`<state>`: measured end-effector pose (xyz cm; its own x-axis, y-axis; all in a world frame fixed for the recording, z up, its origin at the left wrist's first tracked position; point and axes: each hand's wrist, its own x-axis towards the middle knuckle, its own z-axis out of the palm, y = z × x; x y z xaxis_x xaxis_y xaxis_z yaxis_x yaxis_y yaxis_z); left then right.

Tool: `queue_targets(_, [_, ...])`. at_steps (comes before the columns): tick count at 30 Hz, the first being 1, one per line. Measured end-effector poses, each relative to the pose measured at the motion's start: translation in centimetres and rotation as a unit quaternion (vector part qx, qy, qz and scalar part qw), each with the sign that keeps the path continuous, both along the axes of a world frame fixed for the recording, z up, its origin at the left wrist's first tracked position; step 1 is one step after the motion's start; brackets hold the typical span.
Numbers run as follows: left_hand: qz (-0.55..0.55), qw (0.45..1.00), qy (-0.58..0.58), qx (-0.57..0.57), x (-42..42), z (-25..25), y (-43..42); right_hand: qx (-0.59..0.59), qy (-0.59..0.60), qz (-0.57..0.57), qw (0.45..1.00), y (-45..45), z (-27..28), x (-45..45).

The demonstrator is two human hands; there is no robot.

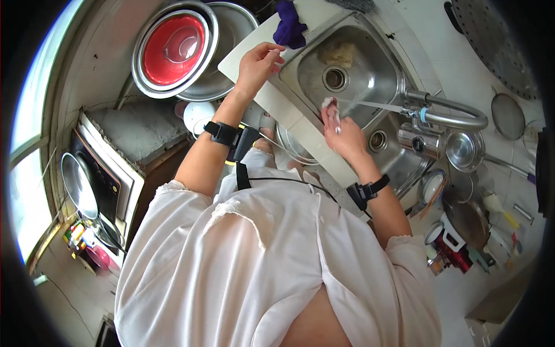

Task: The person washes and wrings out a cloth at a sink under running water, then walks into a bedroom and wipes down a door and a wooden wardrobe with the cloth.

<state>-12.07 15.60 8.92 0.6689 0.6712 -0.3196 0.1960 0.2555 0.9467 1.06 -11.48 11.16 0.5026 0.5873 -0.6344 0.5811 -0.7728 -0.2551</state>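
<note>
My left hand (260,65) is over the counter edge left of the sink, close to a purple cloth (291,26). Its fingers are curled toward the thumb, with a whitish bit at the tips that I cannot make out. Over the near edge of the steel sink (312,92), my right hand (344,136) has its fingers drawn together around something small and whitish, perhaps foam. A stream of water (376,106) runs from the faucet (457,118) toward these fingertips. In the basin's far part lies a yellowish cloth-like clump (341,55).
Steel bowls (139,61) with a red basin (155,49) inside stand at the upper left. A steel cup (421,140), a small pot (464,149) and a dark pan (469,214) are on the right. A second basin (399,162) adjoins the first.
</note>
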Motion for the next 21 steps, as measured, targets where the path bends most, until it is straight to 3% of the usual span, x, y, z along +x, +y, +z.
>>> queue_targets(1, [-0.020, 1.000, -0.002, 0.002, 0.7, 0.3, -0.3, 0.070, 0.061, -0.014, 0.996, 0.5, -0.8, 0.1])
queue_targets(3, [-0.048, 0.999, 0.013, 0.020, 2.7, 1.3, -1.2, 0.267, 0.042, -0.052, 0.961, 3.2, -2.4, -3.7])
queue_targets(4, [-0.064, 0.997, 0.025, 0.041, 3.9, 2.1, -1.8, 0.224, 0.071, -0.030, 0.971, 6.6, 1.3, -5.7])
queue_targets(5, [-0.078, 0.996, 0.019, 0.040, 5.2, 3.1, -2.9, 0.305, 0.105, -0.035, 0.946, 8.1, 0.4, -7.6])
queue_targets(6, [-0.102, 0.991, -0.033, 0.079, 6.8, 2.2, -3.8, 0.400, 0.145, -0.040, 0.904, 9.4, -1.2, -9.6])
queue_targets(9, [-0.186, 0.967, -0.019, 0.175, 11.1, 2.2, -8.5, 0.673, 0.338, -0.138, 0.643, 10.6, -6.9, -12.7])
queue_targets(12, [-0.245, 0.950, 0.016, 0.194, 14.7, 0.6, -13.5, 0.531, 0.116, -0.006, 0.840, 4.8, -8.1, -12.4])
queue_targets(14, [-0.275, 0.952, 0.012, 0.133, 16.2, 0.7, -16.0, 0.491, -0.015, -0.006, 0.871, 0.7, -8.5, -11.2])
queue_targets(15, [-0.289, 0.954, 0.012, 0.072, 16.9, 0.7, -17.6, 0.465, -0.026, -0.009, 0.885, -1.9, -7.8, -10.5])
queue_targets(17, [-0.312, 0.948, 0.008, 0.066, 18.5, -3.1, -19.0, 0.433, -0.043, -0.018, 0.900, -7.8, -5.8, -9.6])
queue_targets(19, [-0.274, 0.961, 0.013, -0.021, 19.0, -3.2, -20.7, 0.269, 0.076, -0.094, 0.956, -14.2, -3.9, -9.7])
queue_targets(21, [-0.331, 0.918, -0.088, 0.200, 18.9, -10.0, -20.1, 0.304, -0.066, -0.093, 0.946, -21.0, -4.8, -9.9])
